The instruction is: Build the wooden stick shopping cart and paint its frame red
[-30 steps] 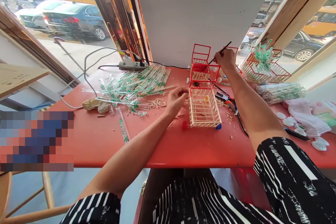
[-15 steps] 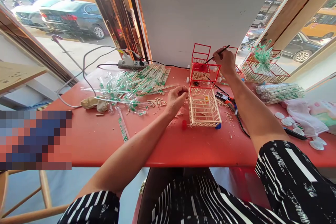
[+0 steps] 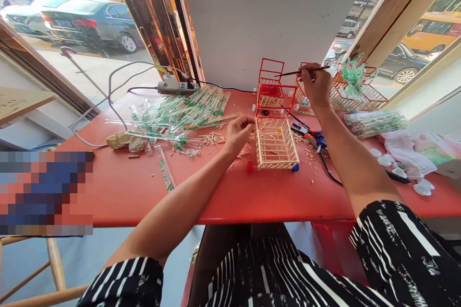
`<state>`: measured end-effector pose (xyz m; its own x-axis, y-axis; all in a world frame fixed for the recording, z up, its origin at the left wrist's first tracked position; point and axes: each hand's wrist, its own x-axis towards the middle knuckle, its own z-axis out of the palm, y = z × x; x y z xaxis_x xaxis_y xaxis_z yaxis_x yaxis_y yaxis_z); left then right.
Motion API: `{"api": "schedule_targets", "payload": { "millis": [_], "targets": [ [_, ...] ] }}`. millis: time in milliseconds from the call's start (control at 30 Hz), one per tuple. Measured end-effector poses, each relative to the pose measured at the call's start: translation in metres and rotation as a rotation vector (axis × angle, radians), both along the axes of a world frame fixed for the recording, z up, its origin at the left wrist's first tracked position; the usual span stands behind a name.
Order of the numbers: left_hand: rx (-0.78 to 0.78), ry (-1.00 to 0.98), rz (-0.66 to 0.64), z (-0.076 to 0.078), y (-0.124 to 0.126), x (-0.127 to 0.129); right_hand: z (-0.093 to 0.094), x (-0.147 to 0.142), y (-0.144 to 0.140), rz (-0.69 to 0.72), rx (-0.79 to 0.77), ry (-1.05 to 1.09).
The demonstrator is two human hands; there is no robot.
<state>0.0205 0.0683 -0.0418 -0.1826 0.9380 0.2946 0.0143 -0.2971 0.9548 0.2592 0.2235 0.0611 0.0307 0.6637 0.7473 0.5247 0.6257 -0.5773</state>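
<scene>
Near table edge (image 3: 223, 206) bare; chopstick packets (image 3: 180, 115) crowd the left.

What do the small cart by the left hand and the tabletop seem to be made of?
Cart: thin pale sticks, probably bare wood or bamboo; the handle frame is painted red.
Tabletop: smooth, glossy red, likely plastic or lacquer, judging by its even sheen.

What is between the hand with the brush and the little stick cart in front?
The red-framed cart stands between the right hand, which holds the brush, and the wooden stick cart. The left hand already rests at that cart's left side.
</scene>
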Motion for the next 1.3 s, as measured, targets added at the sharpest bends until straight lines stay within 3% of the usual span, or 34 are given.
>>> {"api": "schedule_targets", "payload": {
  "millis": [200,367,467,533,600,700,833,1300],
  "targets": [
    [0.01,-0.008,0.02,-0.001,0.001,0.0,0.024,0.019,-0.044,0.052,0.275,0.054],
    [0.01,-0.013,0.006,-0.003,0.005,-0.004,0.044,0.031,-0.124,0.049,0.41,0.08],
    [-0.001,-0.009,0.019,-0.005,0.007,-0.006,0.04,0.028,-0.177,0.017,0.498,0.163],
    [-0.002,0.002,0.032,-0.005,0.008,-0.007,0.031,0.023,-0.204,-0.037,0.455,0.116],
    [-0.001,0.015,0.043,-0.005,0.009,-0.007,0.02,0.014,-0.22,0.023,0.38,0.079],
    [-0.004,0.026,0.055,-0.005,0.008,-0.007,0.004,0.002,-0.226,0.144,0.219,0.049],
    [0.016,0.04,0.045,-0.005,0.006,-0.008,-0.012,-0.007,-0.218,0.167,0.135,0.002],
    [0.001,0.049,0.021,-0.01,0.009,-0.009,-0.023,-0.008,-0.214,0.123,0.234,-0.195]
  ]
}}
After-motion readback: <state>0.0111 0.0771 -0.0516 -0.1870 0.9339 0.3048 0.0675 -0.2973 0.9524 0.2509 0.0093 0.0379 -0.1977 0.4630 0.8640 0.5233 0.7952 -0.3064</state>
